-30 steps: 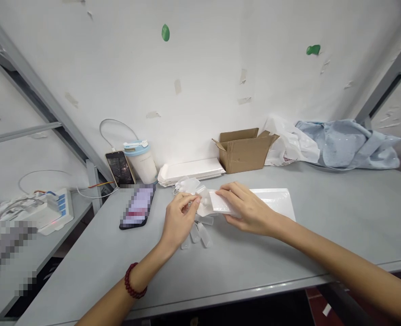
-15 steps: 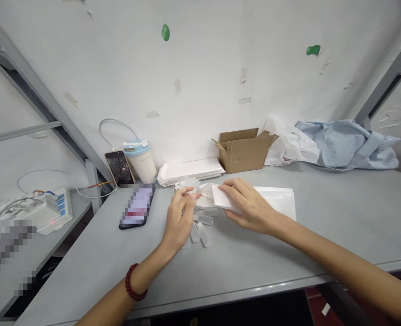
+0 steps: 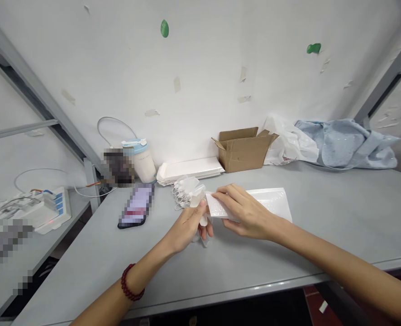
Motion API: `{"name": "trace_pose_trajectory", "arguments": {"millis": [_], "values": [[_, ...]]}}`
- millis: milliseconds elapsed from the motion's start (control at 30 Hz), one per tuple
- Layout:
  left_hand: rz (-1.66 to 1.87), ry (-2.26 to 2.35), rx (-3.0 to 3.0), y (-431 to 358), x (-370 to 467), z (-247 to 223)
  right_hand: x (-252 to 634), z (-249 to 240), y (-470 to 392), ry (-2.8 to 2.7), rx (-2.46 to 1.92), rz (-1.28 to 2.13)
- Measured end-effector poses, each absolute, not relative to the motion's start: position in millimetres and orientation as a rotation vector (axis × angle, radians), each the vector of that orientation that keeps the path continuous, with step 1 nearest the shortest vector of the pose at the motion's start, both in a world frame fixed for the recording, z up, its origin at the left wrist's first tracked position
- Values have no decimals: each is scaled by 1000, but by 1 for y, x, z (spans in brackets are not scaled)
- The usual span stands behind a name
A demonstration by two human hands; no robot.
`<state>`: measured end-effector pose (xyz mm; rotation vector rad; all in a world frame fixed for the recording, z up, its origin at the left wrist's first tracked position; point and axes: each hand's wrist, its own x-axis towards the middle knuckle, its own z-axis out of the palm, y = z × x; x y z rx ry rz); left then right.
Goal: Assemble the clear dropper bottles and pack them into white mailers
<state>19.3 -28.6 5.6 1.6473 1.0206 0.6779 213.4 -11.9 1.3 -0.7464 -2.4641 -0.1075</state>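
Note:
A white bubble-lined envelope (image 3: pixel 271 199) lies across the middle of the table, its left end lifted. My right hand (image 3: pixel 243 210) is closed on it near that end. At the envelope's left end, my left hand (image 3: pixel 190 226) has its thumb and fingers closed around its edge, partly hidden behind a white flap. Just behind my left hand is a pile of translucent plastic pieces with looped strings (image 3: pixel 185 190). A few more translucent pieces (image 3: pixel 204 241) show beneath my left fingers.
A stack of white envelopes (image 3: pixel 190 170) and an open cardboard box (image 3: pixel 243 151) stand by the wall. A lidded cup (image 3: pixel 142 160) and a phone (image 3: pixel 137 206) are at left. White plastic (image 3: pixel 288 142) and a light blue bag (image 3: pixel 346 142) sit at back right.
My left hand has moved down and turned, with its fingers now lower at the envelope's end. The envelope and my right hand have shifted slightly left. More of the stringed pieces show.

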Motion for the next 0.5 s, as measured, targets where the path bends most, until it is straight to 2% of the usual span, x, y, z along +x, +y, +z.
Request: {"name": "trace_pose_trajectory", "arguments": {"millis": [233, 500], "values": [[751, 926, 1609, -29, 20, 3, 213, 5, -11, -2488, -783, -176], [866, 1087, 2004, -34, 19, 1, 209, -8, -8, -2452, -970, -636]]}}
